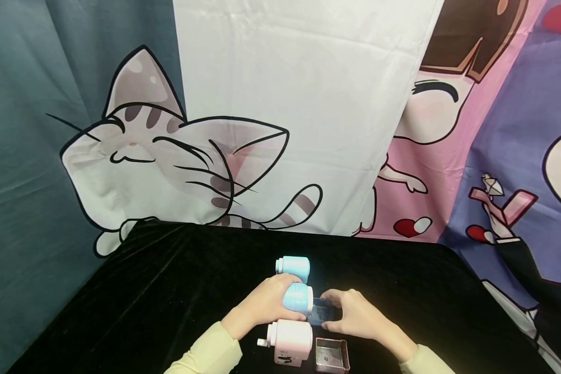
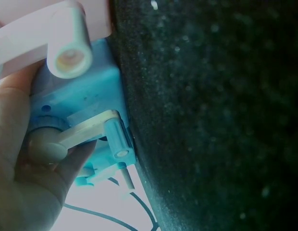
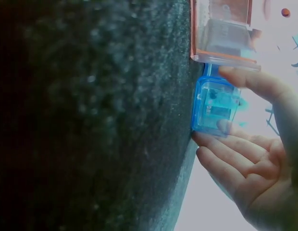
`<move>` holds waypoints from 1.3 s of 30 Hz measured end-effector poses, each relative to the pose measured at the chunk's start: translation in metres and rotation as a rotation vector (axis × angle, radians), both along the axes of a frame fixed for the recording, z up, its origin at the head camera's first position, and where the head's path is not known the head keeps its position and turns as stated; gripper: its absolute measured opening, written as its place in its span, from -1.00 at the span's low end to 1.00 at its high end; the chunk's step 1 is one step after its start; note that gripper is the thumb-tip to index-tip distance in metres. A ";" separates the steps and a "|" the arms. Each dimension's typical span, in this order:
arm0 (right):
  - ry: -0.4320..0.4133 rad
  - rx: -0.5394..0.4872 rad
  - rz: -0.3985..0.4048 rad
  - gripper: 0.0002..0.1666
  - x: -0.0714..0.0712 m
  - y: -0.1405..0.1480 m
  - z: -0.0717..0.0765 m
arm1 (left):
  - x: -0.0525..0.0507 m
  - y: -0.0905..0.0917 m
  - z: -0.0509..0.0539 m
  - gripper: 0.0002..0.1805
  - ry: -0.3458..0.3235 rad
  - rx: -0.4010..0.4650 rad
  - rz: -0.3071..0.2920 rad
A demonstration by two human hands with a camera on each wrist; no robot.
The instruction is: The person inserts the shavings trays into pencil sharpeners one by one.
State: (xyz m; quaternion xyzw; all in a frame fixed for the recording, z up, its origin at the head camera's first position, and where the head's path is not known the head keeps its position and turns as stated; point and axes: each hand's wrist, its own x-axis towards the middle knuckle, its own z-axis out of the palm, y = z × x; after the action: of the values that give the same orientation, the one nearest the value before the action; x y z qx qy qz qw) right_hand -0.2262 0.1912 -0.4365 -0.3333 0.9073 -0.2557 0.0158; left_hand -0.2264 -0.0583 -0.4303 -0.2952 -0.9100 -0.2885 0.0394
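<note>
At the lower centre of the head view, the left hand (image 1: 268, 301) grips a blue sharpener (image 1: 296, 297), thumb and fingers around its sides. Just right of it, the right hand (image 1: 357, 314) holds a clear blue tray (image 1: 322, 311) between thumb and fingers, against the sharpener's end; how far it is inserted I cannot tell. Below, near the bottom edge, lie a pink sharpener (image 1: 292, 337) and, at its right, a pink tray (image 1: 332, 356). A second blue sharpener (image 1: 296, 266) lies just above the left hand. All rest on black cloth (image 1: 168, 311).
</note>
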 end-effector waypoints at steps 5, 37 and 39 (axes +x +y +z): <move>0.007 0.006 0.007 -0.43 -0.001 -0.003 0.001 | -0.001 0.000 -0.001 -0.26 0.004 -0.006 -0.002; 0.043 0.023 0.057 -0.46 -0.009 -0.019 -0.001 | 0.000 0.000 -0.001 -0.28 0.006 -0.018 -0.001; 0.042 0.027 0.058 -0.46 -0.009 -0.020 0.000 | 0.000 0.000 -0.001 -0.28 0.010 -0.014 -0.005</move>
State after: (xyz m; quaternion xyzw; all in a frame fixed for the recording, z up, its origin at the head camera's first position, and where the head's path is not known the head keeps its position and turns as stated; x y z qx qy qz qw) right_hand -0.2351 0.1713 -0.4363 -0.3644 0.9008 -0.2362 0.0088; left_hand -0.2262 -0.0583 -0.4314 -0.2990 -0.9111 -0.2808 0.0413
